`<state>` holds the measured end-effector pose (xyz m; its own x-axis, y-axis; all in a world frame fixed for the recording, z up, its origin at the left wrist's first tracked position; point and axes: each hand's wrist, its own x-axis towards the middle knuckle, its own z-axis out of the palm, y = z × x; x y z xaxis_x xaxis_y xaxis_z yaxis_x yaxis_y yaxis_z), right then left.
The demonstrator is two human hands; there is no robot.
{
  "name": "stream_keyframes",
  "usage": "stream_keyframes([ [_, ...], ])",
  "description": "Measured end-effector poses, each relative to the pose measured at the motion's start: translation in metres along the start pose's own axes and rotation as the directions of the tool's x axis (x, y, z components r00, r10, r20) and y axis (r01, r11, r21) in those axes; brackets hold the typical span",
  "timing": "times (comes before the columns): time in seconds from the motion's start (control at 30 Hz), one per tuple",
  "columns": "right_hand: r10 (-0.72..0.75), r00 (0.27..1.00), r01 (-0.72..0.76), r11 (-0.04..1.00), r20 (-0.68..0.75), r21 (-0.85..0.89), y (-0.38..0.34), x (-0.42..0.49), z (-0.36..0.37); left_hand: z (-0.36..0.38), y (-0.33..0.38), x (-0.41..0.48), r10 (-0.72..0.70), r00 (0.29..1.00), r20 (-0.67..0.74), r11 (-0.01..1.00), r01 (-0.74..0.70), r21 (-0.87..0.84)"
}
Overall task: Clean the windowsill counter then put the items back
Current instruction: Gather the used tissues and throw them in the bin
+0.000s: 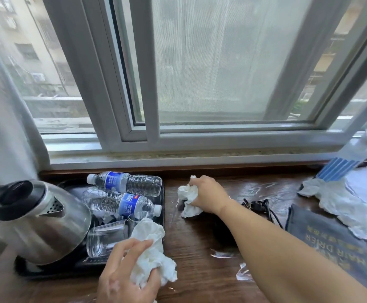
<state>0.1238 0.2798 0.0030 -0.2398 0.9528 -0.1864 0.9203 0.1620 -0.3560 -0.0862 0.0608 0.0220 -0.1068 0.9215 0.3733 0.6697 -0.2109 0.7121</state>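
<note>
The dark wooden windowsill counter (pixel 200 254) runs under the window and shows wet smears. My right hand (pixel 208 194) grips a crumpled white tissue (pixel 187 193) and presses it on the counter near the back, right of the tray. My left hand (pixel 125 272) holds a second wad of white tissue (pixel 154 254) at the tray's front right corner. A black tray (pixel 163 200) at the left carries two plastic water bottles (pixel 125 182) lying on their sides, a glass tumbler (pixel 106 237) on its side and a steel kettle (pixel 38 219).
A black power cord (pixel 259 206) lies right of my right hand. A dark hair-dryer bag (pixel 322 235) sits at the right, with used tissues (pixel 342 204) and a blue-striped tissue pack (pixel 340 167) behind it. A curtain (pixel 1 119) hangs at the left.
</note>
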Motion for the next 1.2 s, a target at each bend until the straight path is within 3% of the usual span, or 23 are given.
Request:
stream_keyframes([
  [0.2,-0.108,0.983,0.125,0.985,-0.145,0.114,-0.044,-0.080,-0.034,-0.020,-0.004,0.014,0.053,0.999,0.011,0.993,-0.051,-0.110],
  [0.57,-0.058,0.958,0.155,0.929,-0.281,0.336,-0.042,-0.243,-0.016,0.000,0.033,-0.002,0.186,0.954,0.233,0.972,-0.144,-0.186],
  [0.93,0.099,0.939,0.081,0.868,-0.330,0.490,0.080,-0.354,-0.028,0.102,0.148,-0.050,0.339,0.859,0.384,0.926,-0.232,-0.298],
  [1.2,0.286,0.853,-0.003,0.840,-0.437,0.543,0.220,-0.450,-0.052,0.214,0.275,-0.091,0.405,0.766,0.500,0.906,-0.264,-0.330],
])
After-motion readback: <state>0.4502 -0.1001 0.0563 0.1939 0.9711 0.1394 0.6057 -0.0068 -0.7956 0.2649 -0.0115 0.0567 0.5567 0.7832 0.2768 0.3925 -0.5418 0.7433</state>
